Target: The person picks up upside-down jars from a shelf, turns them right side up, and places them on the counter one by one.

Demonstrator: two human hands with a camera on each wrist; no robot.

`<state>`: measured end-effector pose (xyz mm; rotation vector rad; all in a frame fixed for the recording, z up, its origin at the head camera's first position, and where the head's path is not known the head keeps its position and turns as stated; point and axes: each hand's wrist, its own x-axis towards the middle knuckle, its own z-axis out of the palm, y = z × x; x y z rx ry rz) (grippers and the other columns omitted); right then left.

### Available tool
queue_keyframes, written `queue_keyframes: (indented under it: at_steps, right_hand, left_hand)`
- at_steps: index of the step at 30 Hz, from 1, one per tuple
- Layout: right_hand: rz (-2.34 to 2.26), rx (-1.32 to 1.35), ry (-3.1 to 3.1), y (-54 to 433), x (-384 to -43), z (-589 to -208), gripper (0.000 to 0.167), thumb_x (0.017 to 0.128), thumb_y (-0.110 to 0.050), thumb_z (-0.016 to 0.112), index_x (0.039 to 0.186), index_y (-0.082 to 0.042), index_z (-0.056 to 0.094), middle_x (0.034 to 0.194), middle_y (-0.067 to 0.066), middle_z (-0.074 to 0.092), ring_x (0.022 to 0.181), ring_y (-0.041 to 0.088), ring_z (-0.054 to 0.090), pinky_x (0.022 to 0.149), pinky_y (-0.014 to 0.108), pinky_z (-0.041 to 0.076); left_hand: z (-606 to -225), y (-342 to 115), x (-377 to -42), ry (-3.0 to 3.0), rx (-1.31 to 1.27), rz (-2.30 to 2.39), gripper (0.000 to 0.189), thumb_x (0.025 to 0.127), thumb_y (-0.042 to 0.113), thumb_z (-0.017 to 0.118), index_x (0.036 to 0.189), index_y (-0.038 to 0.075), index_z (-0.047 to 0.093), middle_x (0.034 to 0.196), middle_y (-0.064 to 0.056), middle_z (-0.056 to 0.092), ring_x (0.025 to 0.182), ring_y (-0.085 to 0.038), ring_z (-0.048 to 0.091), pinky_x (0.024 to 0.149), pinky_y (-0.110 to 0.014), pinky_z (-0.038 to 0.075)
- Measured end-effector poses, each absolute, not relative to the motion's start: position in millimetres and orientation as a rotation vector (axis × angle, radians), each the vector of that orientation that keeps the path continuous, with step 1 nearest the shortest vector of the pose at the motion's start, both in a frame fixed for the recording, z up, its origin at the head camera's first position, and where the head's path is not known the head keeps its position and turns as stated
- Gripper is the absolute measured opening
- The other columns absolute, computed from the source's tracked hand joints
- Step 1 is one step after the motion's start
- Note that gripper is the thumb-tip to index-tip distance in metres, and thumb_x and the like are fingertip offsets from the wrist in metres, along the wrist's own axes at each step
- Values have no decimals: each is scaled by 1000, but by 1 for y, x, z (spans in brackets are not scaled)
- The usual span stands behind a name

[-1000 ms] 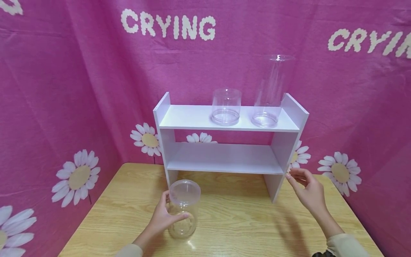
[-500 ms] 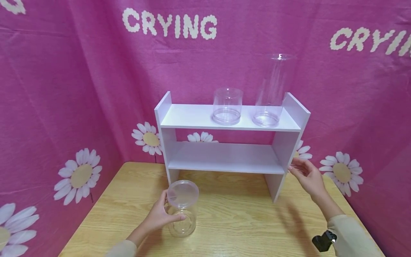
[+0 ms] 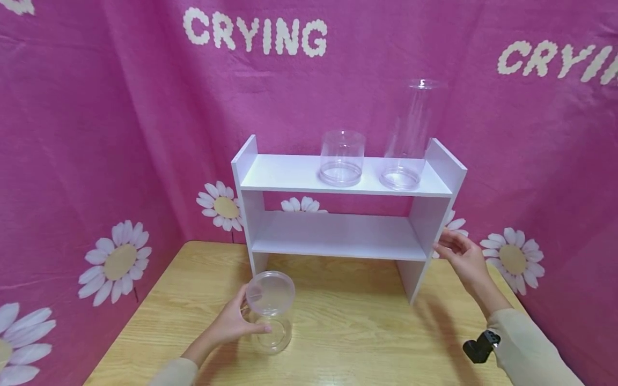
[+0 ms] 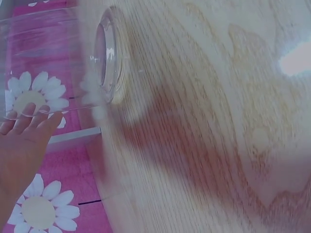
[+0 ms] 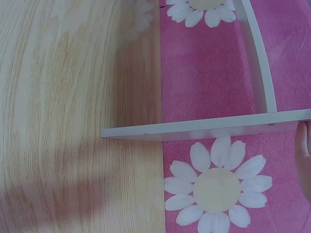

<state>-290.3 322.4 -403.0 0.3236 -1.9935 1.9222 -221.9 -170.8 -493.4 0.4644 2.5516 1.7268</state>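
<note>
A clear plastic jar (image 3: 271,313) is upright over the front of the table, left of centre, with its round top facing up. My left hand (image 3: 234,321) grips it from the left, thumb across the front and fingers round the far side. The left wrist view shows fingertips (image 4: 30,109) against the jar wall and the jar's base ring (image 4: 111,56) close over the wood. My right hand (image 3: 465,260) touches the outer face of the right side panel of a white two-tier shelf (image 3: 333,236) with loosely bent fingers. Only its edge shows in the right wrist view.
On the upper shelf board, a short clear jar (image 3: 341,158) stands left of a tall clear cylinder (image 3: 405,136). The shelf stands at the back of the wooden table (image 3: 347,338), before a pink flowered curtain (image 3: 289,96). A black device (image 3: 480,347) sits at the right sleeve.
My left hand and the jar have shifted slightly left. My right hand has slid a little upward along the shelf's side panel. The shelf and the jars on it stay in place.
</note>
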Motion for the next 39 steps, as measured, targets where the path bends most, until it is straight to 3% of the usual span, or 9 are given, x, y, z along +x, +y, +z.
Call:
queue_keyframes:
  at_steps: [7,19,30,39]
  right_hand:
    - [1910,298,-2002,323,-293,-402,36,85,6,65,92,-29,67,83,-22,69,79,-10,62,65,5,51]
    - [1857,288,-2066,326,-294,-401,33,86,3,66,95,-28,65,84,-23,67,80,-10,61,65,5,51]
    - [1712,283,-2184,328,-294,-401,34,87,-1,66,100,-31,61,87,-27,65,83,-13,60,67,4,49]
    - [1711,291,-2178,328,-294,-401,32,86,1,66,101,-28,63,86,-27,66,82,-13,60,66,5,50]
  left_hand:
    - [-492,-176,-222,2530,446,1722,97,63,16,89,142,10,34,141,-21,48,134,-44,42,112,-57,35]
    - [-494,-186,-224,2485,567,1728,102,63,11,88,146,3,28,143,-29,44,133,-48,41,112,-62,30]
    - [-496,-194,-224,2473,598,1683,106,65,13,87,149,3,24,146,-28,41,134,-48,40,112,-56,33]
    - [-490,-194,-222,2471,648,1660,107,65,11,87,149,0,21,146,-32,38,135,-51,36,112,-61,31]
